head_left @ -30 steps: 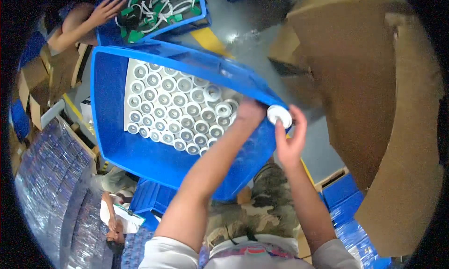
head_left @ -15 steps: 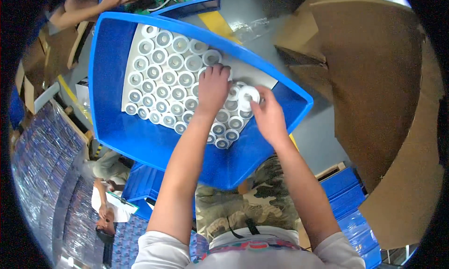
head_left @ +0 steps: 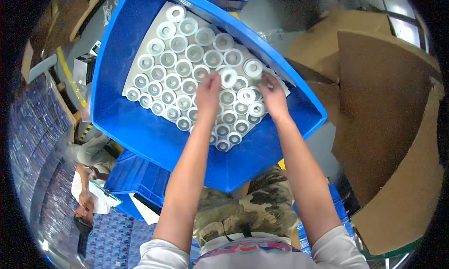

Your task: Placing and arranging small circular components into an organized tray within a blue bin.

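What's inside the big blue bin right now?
Inside the blue bin, many white rings sit close together on a pale sheet. The left hand and left forearm cover part of that layer; whatever lies under the sheet can't be seen.

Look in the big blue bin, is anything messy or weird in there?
A little: one white ring near the right hand sits on top of others, while most rings lie side by side in one layer. I see no spill or clear damage.
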`<act>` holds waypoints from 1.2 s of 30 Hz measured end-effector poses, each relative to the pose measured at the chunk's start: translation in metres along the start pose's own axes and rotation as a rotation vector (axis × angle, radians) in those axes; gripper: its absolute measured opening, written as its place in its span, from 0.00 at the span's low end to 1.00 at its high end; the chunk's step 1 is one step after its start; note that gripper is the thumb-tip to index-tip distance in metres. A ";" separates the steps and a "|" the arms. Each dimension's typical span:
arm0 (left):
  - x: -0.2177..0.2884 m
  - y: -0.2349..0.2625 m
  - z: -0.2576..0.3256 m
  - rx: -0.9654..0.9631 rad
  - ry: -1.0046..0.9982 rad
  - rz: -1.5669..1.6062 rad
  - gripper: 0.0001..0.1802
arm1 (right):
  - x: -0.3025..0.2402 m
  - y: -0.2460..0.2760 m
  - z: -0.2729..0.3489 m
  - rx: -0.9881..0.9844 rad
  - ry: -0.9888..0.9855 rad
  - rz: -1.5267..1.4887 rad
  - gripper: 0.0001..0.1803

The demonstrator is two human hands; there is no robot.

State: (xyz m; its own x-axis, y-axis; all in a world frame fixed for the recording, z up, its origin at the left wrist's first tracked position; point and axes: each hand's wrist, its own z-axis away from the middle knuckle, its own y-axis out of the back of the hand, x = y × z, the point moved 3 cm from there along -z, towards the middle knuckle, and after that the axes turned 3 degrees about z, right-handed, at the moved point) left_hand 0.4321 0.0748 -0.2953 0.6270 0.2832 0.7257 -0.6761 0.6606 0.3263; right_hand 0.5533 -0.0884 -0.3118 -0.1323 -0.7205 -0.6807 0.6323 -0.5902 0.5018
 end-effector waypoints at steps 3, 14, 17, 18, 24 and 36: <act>-0.007 -0.022 0.033 -0.173 0.148 0.225 0.17 | -0.038 0.007 0.045 -0.316 -0.326 -0.466 0.27; -0.004 -0.053 0.050 -0.258 -0.680 -0.794 0.26 | 0.025 0.007 0.009 0.218 -0.391 -0.341 0.12; -0.007 -0.053 0.044 -0.264 -0.747 -0.713 0.21 | 0.035 0.006 -0.001 -0.041 -0.204 -0.148 0.17; -0.010 -0.051 0.043 -0.264 -0.742 -0.714 0.21 | 0.035 0.011 0.001 -0.046 -0.207 -0.147 0.17; -0.015 -0.044 0.050 -0.213 -0.582 -0.641 0.23 | -0.029 0.061 0.028 -0.165 -0.028 0.230 0.17; -0.003 -0.056 0.053 -0.203 -0.570 -0.587 0.31 | -0.101 0.118 0.003 -0.009 0.264 0.533 0.22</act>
State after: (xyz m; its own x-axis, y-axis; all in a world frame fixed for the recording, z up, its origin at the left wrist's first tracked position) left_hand 0.4473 0.0005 -0.2836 0.5267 -0.5040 0.6845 -0.1844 0.7184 0.6708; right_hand 0.6390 -0.0868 -0.1818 0.3989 -0.8007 -0.4468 0.5663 -0.1681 0.8068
